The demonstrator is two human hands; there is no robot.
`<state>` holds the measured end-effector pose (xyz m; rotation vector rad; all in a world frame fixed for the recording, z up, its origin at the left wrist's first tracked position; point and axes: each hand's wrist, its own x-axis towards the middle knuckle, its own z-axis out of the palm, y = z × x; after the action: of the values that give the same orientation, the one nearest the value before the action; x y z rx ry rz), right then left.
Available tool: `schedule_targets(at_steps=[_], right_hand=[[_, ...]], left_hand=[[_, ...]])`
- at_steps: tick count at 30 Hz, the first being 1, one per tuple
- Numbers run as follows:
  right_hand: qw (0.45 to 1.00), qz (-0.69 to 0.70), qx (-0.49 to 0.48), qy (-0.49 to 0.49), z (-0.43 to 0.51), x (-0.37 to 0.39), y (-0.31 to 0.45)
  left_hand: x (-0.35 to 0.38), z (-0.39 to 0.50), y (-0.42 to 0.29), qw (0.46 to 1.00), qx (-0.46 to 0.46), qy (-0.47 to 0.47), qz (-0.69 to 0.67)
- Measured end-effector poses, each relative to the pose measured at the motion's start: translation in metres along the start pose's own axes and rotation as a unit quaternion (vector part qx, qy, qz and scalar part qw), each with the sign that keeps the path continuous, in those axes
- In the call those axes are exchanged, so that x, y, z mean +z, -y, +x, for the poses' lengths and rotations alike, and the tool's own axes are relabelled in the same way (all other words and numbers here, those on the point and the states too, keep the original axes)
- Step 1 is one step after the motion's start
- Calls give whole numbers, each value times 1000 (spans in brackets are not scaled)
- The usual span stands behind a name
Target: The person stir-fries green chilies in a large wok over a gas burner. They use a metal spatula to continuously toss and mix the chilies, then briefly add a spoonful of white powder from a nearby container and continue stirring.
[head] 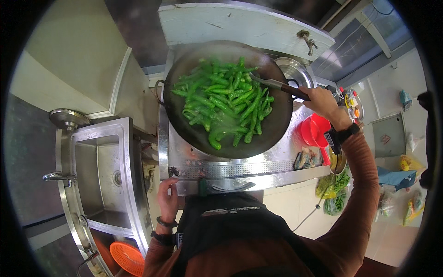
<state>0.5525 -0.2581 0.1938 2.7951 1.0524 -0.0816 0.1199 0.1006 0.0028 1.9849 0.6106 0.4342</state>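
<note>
A large black wok [263, 145] stands on a stainless steel stove top, with a heap of long green peppers [225, 100] in it and steam rising. My right hand [322, 104] grips the dark handle of a metal spatula [275, 84]. The spatula's head reaches into the peppers at the wok's right side and is partly hidden by them. At the stove's front left edge is my left hand [168, 199], fingers loosely curled, holding nothing.
Left of the stove is a steel sink [104, 176], with an orange plastic basket [127, 258] below it. A red plastic ladle [315, 130], a crumpled cloth [307, 159], a metal basin [294, 71] and capped bottles [349, 100] stand to the right. A wall tap [307, 42] juts out behind.
</note>
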Motion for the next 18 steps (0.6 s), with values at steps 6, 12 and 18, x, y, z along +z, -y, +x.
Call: schedule_targets(at_steps=[6,12,18], right_hand=[[989,-144,-8,-44,-78,-19,17],[981,-174,-14,-89,-163,-17,37],[978,-157,5,-133,-221,-24,85]], left_hand=[[39,-25,-41,997,78,9,-11],[47,-48,-59,996,91,20,-1],[45,-37,-59,989,119,73,-45]])
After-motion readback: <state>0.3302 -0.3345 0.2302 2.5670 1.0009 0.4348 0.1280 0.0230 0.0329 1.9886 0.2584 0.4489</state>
